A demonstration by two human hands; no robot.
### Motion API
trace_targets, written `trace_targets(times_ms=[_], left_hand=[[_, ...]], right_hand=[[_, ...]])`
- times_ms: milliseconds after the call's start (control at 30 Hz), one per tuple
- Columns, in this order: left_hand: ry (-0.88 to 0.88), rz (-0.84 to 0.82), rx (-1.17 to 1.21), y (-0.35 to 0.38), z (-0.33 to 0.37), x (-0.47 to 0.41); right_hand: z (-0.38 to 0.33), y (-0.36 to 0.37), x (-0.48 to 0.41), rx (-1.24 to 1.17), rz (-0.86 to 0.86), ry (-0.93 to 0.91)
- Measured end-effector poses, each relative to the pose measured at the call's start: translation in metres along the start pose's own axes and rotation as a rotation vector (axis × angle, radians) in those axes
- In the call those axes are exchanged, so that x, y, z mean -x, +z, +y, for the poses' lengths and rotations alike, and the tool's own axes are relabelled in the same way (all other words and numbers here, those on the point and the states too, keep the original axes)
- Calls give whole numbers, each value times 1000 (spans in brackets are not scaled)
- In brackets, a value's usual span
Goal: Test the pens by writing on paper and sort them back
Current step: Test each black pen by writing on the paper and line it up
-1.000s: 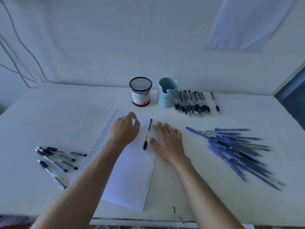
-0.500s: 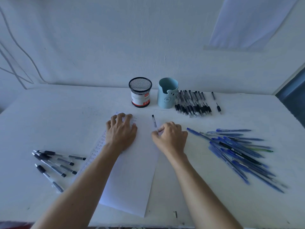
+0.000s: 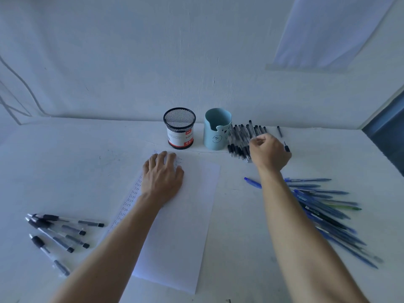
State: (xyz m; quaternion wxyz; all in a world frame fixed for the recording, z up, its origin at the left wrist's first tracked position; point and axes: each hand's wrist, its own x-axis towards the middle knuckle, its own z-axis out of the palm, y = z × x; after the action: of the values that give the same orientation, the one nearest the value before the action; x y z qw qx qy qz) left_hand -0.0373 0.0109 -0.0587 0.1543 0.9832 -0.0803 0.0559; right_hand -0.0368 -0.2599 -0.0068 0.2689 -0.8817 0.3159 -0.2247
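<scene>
Two arms come into view over the near edge of the worktop, both bare. The left forearm (image 3: 113,243) and the right forearm (image 3: 299,232) are slim and uncovered along all the length that shows. The left hand (image 3: 162,178) has tendon lines and knuckles marked across its back. The right hand (image 3: 270,153) shows rounded knuckles, its edges softened by blur.

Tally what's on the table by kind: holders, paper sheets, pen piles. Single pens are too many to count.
Pen holders: 2, mesh cup, blue cup
Paper sheets: 1
Pen piles: 3, left black pens, back black pens, blue pens
Total: 6
</scene>
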Motion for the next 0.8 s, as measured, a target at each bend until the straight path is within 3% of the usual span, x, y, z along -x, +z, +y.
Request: trace_targets(times_ms=[233,600,700,800], left_hand=[[8,30,-6,1,0,1],[13,35,34,0,-1,2],[-8,38,102,-1,-3,2],[-61,46,276,-5,-6,2]], right_hand=[[-1,8,-23,163,-65,-5],[-5,1,11,96,-39,-40],[-14,3,47,2,-16,-199],[-23,14,98,-101,-138,-419]])
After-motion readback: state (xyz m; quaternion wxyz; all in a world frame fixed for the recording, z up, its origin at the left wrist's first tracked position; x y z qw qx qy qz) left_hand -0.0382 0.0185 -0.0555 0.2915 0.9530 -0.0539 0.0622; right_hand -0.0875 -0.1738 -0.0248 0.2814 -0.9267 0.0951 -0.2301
